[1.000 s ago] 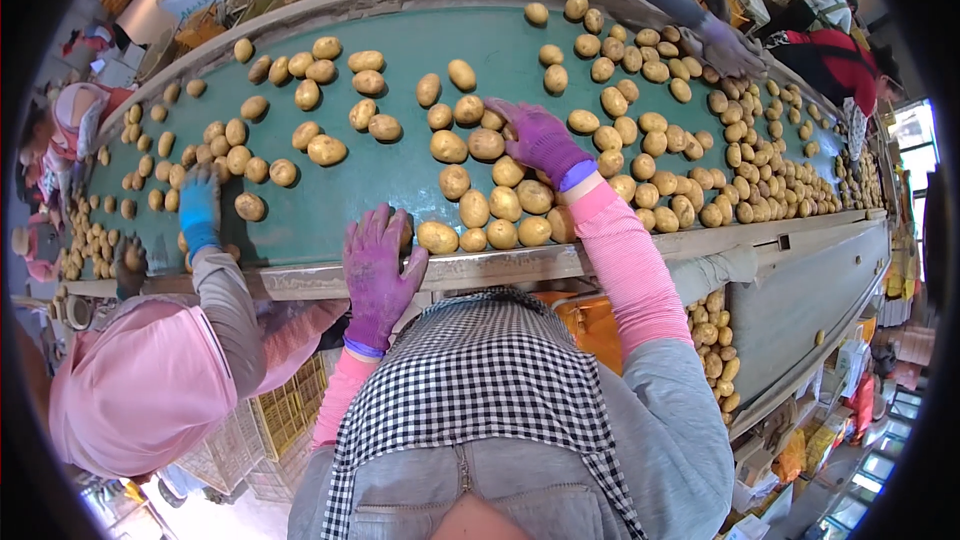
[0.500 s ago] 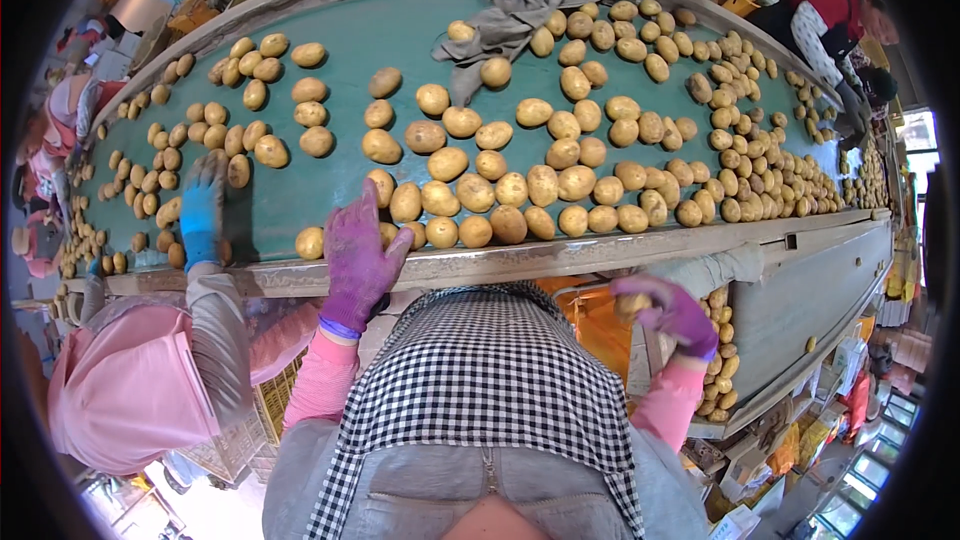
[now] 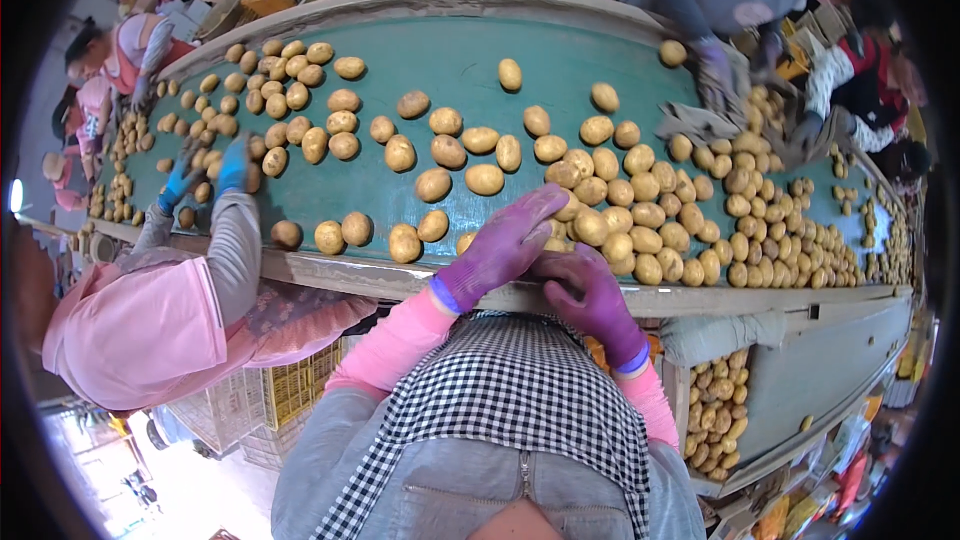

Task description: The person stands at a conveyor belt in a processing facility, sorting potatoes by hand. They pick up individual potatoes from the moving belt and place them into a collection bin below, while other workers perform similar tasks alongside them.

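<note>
My left hand (image 3: pixel 506 242), in a purple glove, reaches over the near edge of the green belt (image 3: pixel 480 60). Its fingers are stretched out against the near-left side of a cluster of potatoes (image 3: pixel 620 192), and no potato shows in its grasp. My right hand (image 3: pixel 592 302), gloved in purple too, is at the belt's wooden rim (image 3: pixel 420 282), just below and right of the left one. Its fingers point left with the thumb apart, and nothing is visible in them; the fingertips are partly hidden near the left hand.
At left, a co-worker's blue-gloved hands (image 3: pixel 232 166) are among potatoes. Across the belt, another person's gloved hand (image 3: pixel 716 80) is by a grey cloth (image 3: pixel 700 124). Potatoes crowd the belt's right side. Below right, more potatoes (image 3: pixel 716 410) lie beside a grey lower surface (image 3: pixel 800 370).
My left hand has moved right to the potato cluster. My right hand has come up and left to the rim; the potato it held is no longer seen in it. The grey cloth has shifted right.
</note>
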A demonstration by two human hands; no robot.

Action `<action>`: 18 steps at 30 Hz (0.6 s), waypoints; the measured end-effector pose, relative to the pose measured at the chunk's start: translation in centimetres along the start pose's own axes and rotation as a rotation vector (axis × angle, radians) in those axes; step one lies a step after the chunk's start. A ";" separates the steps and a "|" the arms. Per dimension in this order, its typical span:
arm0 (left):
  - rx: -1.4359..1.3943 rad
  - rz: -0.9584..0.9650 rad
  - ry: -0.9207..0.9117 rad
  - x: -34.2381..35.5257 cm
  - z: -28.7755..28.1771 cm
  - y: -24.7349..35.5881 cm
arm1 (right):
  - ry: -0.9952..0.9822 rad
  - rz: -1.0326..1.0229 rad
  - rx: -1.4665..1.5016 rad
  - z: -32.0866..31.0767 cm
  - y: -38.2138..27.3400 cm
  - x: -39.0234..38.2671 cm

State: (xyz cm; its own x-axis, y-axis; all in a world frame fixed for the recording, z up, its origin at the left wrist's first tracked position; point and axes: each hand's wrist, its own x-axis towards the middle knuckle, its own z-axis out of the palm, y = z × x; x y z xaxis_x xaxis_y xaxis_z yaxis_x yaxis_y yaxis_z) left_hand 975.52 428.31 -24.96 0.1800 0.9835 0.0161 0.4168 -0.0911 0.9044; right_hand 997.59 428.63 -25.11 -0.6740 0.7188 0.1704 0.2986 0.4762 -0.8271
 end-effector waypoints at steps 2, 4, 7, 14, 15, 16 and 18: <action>-0.076 -0.031 0.047 -1.2 -1.4 1.9 | 0.009 0.052 0.014 -1.2 1.9 -0.4; 0.197 -0.017 0.257 -3.4 -2.9 1.6 | -0.032 0.181 0.209 -3.3 3.0 0.0; 0.553 -0.091 0.484 -7.7 -5.6 0.4 | -0.115 0.286 0.412 -6.9 7.0 1.6; 0.816 -0.259 0.575 -8.8 -3.7 0.1 | 0.364 0.177 0.143 -16.8 19.5 15.6; 0.798 -0.317 0.604 -9.0 -3.4 -0.3 | 0.286 0.021 0.078 -15.3 17.0 18.8; 0.761 -0.377 0.585 -8.5 -3.0 0.3 | 0.124 -0.034 0.098 -13.7 14.8 21.7; 0.703 -0.330 0.604 -8.3 -1.9 -0.8 | -0.116 -0.065 0.249 -7.6 10.1 25.6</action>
State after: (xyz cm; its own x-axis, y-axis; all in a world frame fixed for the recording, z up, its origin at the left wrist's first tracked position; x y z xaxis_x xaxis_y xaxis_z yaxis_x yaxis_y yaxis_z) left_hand 971.99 420.48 -25.00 -0.4452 0.8727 0.2006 0.8346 0.3232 0.4461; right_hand 988.44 455.71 -25.06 -0.7635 0.6211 0.1767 0.0865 0.3696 -0.9252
